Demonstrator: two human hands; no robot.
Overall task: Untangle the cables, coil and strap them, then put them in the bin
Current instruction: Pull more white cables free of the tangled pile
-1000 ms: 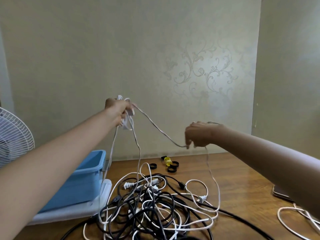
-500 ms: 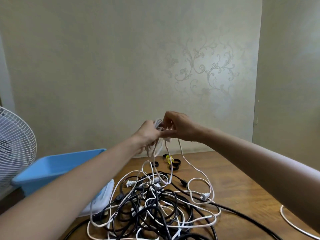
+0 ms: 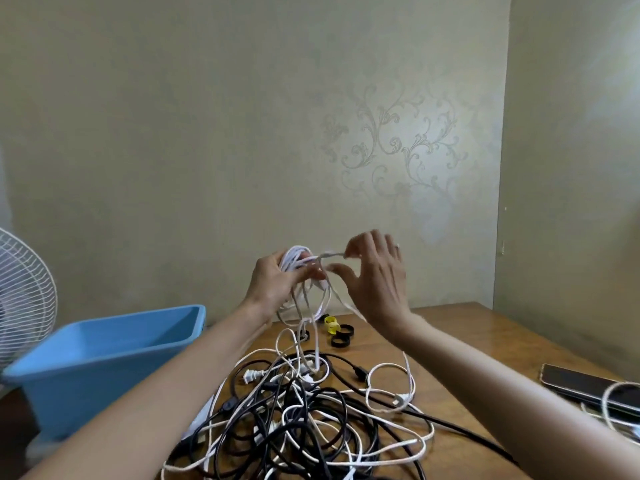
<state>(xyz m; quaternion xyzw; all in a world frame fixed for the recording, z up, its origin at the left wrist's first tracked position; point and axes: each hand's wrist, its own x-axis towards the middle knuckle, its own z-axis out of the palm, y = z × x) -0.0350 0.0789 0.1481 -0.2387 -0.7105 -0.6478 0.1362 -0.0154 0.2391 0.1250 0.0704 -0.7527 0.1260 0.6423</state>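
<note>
Head view: two bare forearms reach out over a wooden table (image 3: pixel 467 341) toward a patterned wall.
Left hand (image 3: pixel 277 285): raised above the table, fingers curled round a bunch of white loops and gripping them.
Right hand (image 3: pixel 377 289): just beside the left one at the same height; its upper fingertips pinch a short strand running from the bunch, and the other fingers are spread and relaxed.
White cable (image 3: pixel 294 263): one, partly coiled in the left hand; several loops hang down from the grip and the free length drops into the heap below.
Cable heap (image 3: pixel 298 420): one tangled pile of black and white cords on the table under the hands; the number of cords cannot be told.
Plugs: two white ones show, one (image 3: pixel 249 375) at the heap's left edge and one (image 3: pixel 398 400) at its right, plus one black connector (image 3: pixel 360 370).
Bin (image 3: pixel 104 348): one blue plastic bin, left of the heap at the table's edge, no cable seen in it.
Straps: one yellow (image 3: pixel 329 323) and two black rings (image 3: pixel 341 336) touching each other lie beyond the heap; a third black ring (image 3: pixel 304 335) is partly hidden behind the hanging loops.
Phone (image 3: pixel 588 386): one, dark, at the right edge, with a separate white loop (image 3: pixel 620 400) lying over it.
Fan (image 3: pixel 24 292): one white grille at the far left.
</note>
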